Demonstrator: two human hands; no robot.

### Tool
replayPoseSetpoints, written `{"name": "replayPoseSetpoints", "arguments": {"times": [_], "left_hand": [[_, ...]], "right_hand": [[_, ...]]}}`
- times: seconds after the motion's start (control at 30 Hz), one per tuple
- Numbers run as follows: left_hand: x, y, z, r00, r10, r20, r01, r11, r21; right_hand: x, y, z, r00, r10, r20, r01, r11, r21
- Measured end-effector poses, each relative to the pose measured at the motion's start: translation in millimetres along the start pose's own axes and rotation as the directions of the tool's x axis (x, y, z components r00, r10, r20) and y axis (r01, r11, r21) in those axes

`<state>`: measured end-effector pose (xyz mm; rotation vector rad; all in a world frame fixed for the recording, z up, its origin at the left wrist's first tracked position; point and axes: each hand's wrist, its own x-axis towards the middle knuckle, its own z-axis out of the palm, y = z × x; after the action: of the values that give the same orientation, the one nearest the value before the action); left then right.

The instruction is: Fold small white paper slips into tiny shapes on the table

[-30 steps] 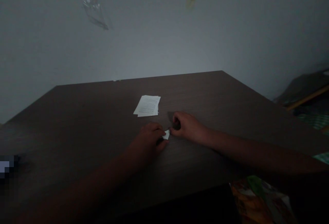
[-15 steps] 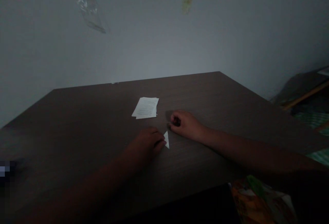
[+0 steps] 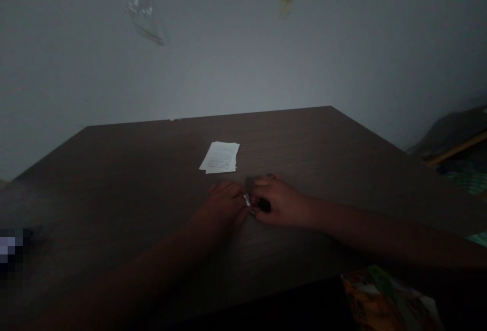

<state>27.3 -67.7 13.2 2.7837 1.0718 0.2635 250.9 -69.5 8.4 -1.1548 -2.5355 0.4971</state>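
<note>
The left hand [image 3: 224, 204] and the right hand [image 3: 279, 200] meet at the middle of the dark table [image 3: 114, 179], their fingertips pinching a small white paper piece [image 3: 247, 200] between them. At 11 o'clock from it, near, lies a stack of printed sheets [image 3: 220, 157]; the print is too small to read.

Both forearms are bare, with no sleeves showing. The left hand [image 3: 224, 207] and right hand [image 3: 279, 201] wear no gloves; rings or watch cannot be made out.
</note>
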Motion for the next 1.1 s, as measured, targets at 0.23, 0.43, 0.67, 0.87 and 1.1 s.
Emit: {"name": "replayPoseSetpoints", "arguments": {"times": [0.23, 0.43, 0.67, 0.87, 1.1], "left_hand": [[-3, 0, 8.7, 1.000, 0.016, 0.013, -0.016, 0.999, 0.045], [-2, -3, 13.2, 0.999, 0.027, -0.022, -0.025, 0.997, 0.067], [-1, 5, 0.2, 0.999, 0.002, 0.032, -0.005, 0.996, 0.094], [-1, 13, -8.8, 0.998, -0.018, 0.055, 0.009, 0.987, 0.160], [-1, 13, -10.6, 0.998, -0.020, 0.063, 0.013, 0.992, 0.122]], "right_hand": [[-5, -8, -4, 1.000, -0.024, 0.021, 0.025, 0.997, -0.074], [-8, -13, -5, 1.000, -0.007, 0.024, 0.009, 0.998, -0.064], [-10, -21, -5, 0.996, 0.028, 0.083, -0.024, 0.998, -0.058], [-13, -26, -4, 0.993, 0.036, 0.111, -0.020, 0.990, -0.141], [-16, -30, -10, 0.981, -0.001, 0.195, 0.005, 1.000, -0.018]]}}
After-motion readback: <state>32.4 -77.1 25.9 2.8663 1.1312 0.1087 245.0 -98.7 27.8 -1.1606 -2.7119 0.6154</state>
